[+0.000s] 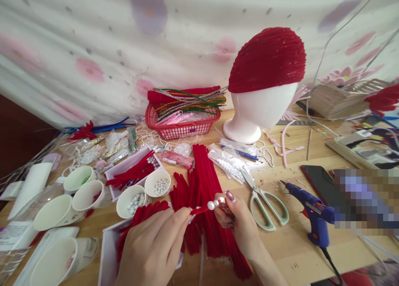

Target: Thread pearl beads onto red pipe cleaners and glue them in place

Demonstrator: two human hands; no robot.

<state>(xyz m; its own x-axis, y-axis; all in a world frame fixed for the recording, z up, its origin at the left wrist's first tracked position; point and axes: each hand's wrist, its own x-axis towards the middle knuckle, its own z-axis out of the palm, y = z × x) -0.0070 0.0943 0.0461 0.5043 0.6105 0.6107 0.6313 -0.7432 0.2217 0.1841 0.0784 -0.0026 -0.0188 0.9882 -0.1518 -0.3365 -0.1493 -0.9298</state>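
Wooden surface (280, 255) beneath scissors (255, 189). White mannequin head (260, 107) behind scissors, wearing red cap (268, 61). Red basket (183, 130) behind and left of scissors. Red stem bundle (204, 169) left of scissors. Left hand (156, 244), farther left of scissors, pinching red strip (201, 210). Right hand (238, 219), just left of scissors, grasping strip's beaded end. Glue gun (313, 207) right of scissors. Strip's white beads (211, 205) left of scissors.
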